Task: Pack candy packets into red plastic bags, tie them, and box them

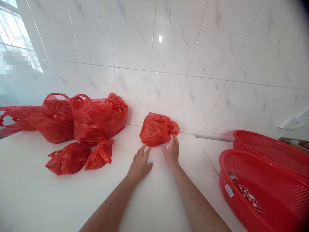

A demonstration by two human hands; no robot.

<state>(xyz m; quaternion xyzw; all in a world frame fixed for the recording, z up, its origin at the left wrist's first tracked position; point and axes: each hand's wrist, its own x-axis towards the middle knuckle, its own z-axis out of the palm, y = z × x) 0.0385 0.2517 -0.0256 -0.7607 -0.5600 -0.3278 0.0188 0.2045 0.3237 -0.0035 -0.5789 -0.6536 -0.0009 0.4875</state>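
Observation:
A bunched red plastic bag point(156, 130) sits on the white tabletop point(154, 193) near the tiled wall; its contents cannot be made out. My left hand point(140, 164) is just in front of the bag's left side, fingers spread and holding nothing. At the bag's right front, my right hand point(172, 150) has its fingertips against or very close to the plastic. Its thumb stands apart from the fingers, with no grip on the bag visible.
Two large red carrier bags point(101, 120) stand full at the left against the wall, with a flatter one beyond. Before them lie two small red bags point(69, 158). Red perforated baskets point(265, 190) occupy the right, the nearer holding a printed packet. A wall socket point(291, 123) is above.

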